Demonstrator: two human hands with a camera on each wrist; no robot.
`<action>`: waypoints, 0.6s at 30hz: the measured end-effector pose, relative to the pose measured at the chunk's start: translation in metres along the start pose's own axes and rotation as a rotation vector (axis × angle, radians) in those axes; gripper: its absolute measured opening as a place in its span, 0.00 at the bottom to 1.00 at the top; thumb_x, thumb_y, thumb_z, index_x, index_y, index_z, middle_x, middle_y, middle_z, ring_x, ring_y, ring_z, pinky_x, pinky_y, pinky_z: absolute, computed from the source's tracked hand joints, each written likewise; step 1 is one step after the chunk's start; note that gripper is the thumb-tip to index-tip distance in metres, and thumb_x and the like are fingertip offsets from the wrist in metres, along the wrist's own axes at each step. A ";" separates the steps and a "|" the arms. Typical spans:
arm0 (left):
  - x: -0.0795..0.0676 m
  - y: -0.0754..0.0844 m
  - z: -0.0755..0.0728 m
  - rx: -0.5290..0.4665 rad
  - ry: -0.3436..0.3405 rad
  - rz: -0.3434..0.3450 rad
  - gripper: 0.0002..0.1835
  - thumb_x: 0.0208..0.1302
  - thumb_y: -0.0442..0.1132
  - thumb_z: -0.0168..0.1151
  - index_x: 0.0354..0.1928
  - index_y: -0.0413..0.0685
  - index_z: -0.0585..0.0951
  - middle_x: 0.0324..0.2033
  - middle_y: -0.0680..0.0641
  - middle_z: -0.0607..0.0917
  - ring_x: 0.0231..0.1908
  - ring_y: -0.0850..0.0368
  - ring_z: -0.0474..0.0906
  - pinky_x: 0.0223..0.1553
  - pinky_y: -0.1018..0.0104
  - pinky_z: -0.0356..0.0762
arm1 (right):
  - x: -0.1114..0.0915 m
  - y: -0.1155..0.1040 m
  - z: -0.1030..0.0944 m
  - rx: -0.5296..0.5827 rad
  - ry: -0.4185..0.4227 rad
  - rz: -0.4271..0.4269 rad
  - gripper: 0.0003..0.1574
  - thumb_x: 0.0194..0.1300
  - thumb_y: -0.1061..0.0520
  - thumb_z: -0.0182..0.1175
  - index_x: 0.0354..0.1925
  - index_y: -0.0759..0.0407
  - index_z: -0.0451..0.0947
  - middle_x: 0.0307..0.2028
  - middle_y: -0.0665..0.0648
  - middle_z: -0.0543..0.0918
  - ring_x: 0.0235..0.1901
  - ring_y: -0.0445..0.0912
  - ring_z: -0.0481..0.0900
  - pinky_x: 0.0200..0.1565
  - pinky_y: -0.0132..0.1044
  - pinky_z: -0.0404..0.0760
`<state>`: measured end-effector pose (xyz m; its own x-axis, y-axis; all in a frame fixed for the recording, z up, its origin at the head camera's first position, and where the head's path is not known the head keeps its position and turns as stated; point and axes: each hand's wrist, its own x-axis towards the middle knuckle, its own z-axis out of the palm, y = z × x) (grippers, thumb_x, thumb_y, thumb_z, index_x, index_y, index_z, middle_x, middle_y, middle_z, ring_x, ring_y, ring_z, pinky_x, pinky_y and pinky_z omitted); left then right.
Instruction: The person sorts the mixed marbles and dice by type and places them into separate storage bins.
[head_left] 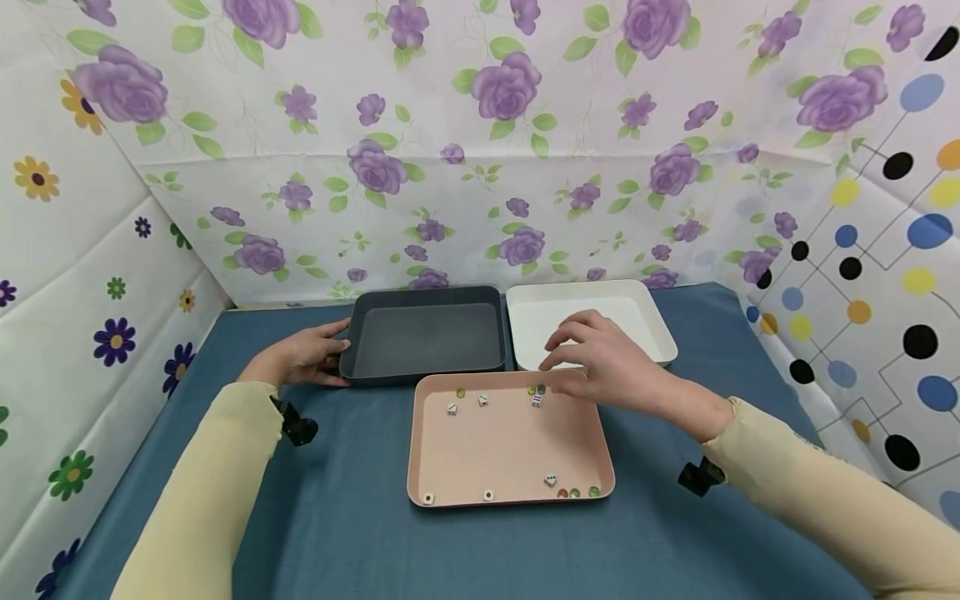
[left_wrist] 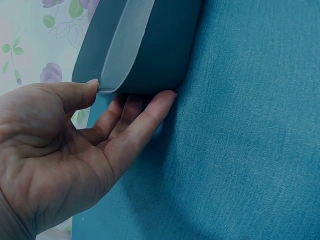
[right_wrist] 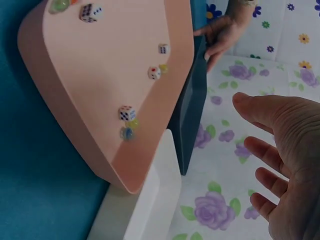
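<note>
At the left end of the dark grey tray, my left hand holds its corner. In the left wrist view, the thumb lies on the rim while the fingers rest against the outer wall. My right hand hovers over the far right corner of the pink tray, fingers apart and loosely bent, nothing between them. Inside that tray lie several white dice and several small glass marbles. One die sits beside yellow and blue marbles near the far wall.
A white tray stands right of the dark one, partly behind my right hand. Blue cloth covers the table. Patterned cloth walls rise at the back and both sides.
</note>
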<state>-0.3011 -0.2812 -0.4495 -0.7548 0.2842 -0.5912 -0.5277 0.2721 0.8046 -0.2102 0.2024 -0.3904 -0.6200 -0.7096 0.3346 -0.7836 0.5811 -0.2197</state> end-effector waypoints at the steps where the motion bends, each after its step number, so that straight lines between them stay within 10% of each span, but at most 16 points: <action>1: 0.000 0.000 0.000 0.001 0.001 0.000 0.37 0.86 0.38 0.38 0.82 0.69 0.33 0.77 0.31 0.53 0.72 0.32 0.60 0.57 0.40 0.79 | -0.001 -0.001 0.001 0.000 -0.006 -0.005 0.13 0.56 0.52 0.80 0.42 0.46 0.90 0.49 0.53 0.83 0.59 0.55 0.71 0.58 0.57 0.72; 18: 0.002 -0.001 0.000 0.005 0.001 -0.001 0.37 0.86 0.38 0.38 0.82 0.69 0.33 0.77 0.31 0.53 0.72 0.32 0.61 0.56 0.40 0.80 | -0.023 -0.009 0.026 0.053 -0.147 -0.013 0.15 0.56 0.49 0.80 0.43 0.37 0.89 0.49 0.45 0.83 0.59 0.50 0.70 0.60 0.52 0.72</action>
<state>-0.3021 -0.2814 -0.4512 -0.7548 0.2835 -0.5916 -0.5260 0.2773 0.8040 -0.1900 0.2032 -0.4202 -0.6058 -0.7700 0.2004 -0.7901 0.5525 -0.2656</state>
